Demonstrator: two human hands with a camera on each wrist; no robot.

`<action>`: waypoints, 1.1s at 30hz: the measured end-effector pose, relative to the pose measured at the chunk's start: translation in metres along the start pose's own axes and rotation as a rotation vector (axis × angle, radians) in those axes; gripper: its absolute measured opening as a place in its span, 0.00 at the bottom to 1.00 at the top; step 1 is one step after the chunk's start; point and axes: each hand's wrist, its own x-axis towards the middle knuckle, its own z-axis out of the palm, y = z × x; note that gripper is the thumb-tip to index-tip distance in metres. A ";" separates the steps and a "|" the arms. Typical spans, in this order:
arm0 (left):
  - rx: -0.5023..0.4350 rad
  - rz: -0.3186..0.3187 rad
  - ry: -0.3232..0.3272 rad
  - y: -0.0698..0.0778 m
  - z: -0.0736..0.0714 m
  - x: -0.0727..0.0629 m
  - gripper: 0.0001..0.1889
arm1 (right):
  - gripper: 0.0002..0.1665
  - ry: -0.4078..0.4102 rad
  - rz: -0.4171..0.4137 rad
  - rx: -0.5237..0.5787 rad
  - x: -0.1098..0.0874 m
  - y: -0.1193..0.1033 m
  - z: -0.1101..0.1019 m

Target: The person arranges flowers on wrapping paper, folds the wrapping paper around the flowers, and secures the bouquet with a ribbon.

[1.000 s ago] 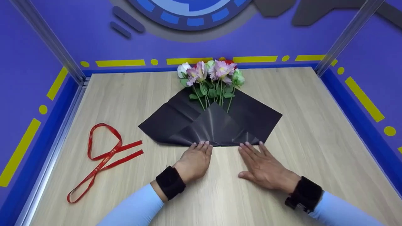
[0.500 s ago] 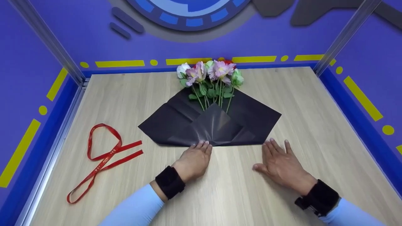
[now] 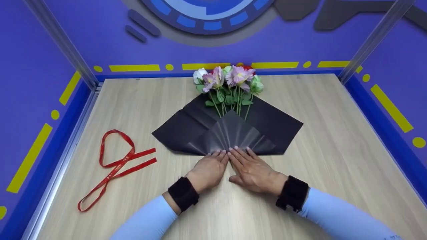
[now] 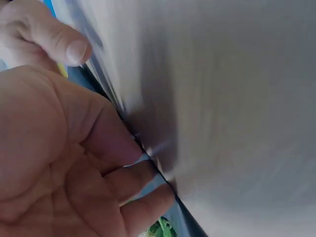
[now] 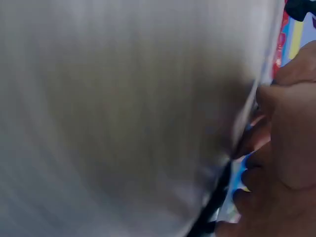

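A sheet of black wrapping paper [image 3: 278, 126] lies in the middle of the table in the head view, its lower part folded up into a creased, pointed flap [image 3: 230, 131]. The flap covers the lower stems of a bunch of flowers [image 3: 239, 75] in pink, white, pale green and red. My left hand [image 3: 207, 170] presses its fingertips on the folded bottom edge. Beside it, my right hand [image 3: 255, 171] lies with straight fingers on the same edge, the two hands almost touching. In the left wrist view, fingers [image 4: 148, 207] rest along the dark paper edge.
A looped red ribbon [image 3: 117, 165] lies on the wooden table [image 3: 333, 160] left of the paper. Purple panels [image 3: 283, 48] stand at the back and both sides, with metal posts [image 3: 377, 41] in the corners.
My right hand first slid right along the fold to the paper's right end, then came back left beside my left hand. The left hand stayed on the edge. More creases now fan across the flap.
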 end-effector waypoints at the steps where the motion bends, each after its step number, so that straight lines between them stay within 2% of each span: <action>1: -0.003 0.003 -0.004 -0.001 0.001 0.000 0.29 | 0.48 -0.034 0.016 0.028 0.001 0.001 0.001; 4: -0.009 -0.005 -0.020 -0.004 0.005 -0.004 0.31 | 0.50 -0.094 0.035 0.091 0.001 0.003 0.003; 6: -0.029 -0.032 -0.036 -0.007 0.007 -0.011 0.31 | 0.50 -0.105 0.033 0.114 0.001 0.004 0.003; 10: -0.077 -0.115 -0.045 -0.016 0.007 -0.030 0.31 | 0.50 -0.104 0.032 0.129 0.001 0.004 0.003; 17: -0.184 -0.283 -0.032 -0.050 0.004 -0.073 0.28 | 0.50 -0.097 0.027 0.140 0.000 0.005 0.001; 19: -0.196 -0.332 -0.037 -0.057 0.001 -0.081 0.27 | 0.50 -0.098 0.031 0.139 -0.001 0.005 0.002; 24: -0.201 -0.415 -0.071 -0.070 -0.007 -0.089 0.26 | 0.50 -0.099 0.034 0.133 -0.001 0.004 0.002; 28: -0.271 -0.505 0.050 -0.090 -0.017 -0.095 0.17 | 0.50 -0.093 0.024 0.133 0.000 0.004 0.002; 31: -0.427 -0.564 0.171 -0.109 -0.024 -0.093 0.12 | 0.51 -0.087 0.028 0.124 0.001 0.004 0.002; 33: -0.524 -0.591 0.181 -0.120 -0.026 -0.089 0.14 | 0.51 -0.080 0.030 0.122 0.000 0.005 0.003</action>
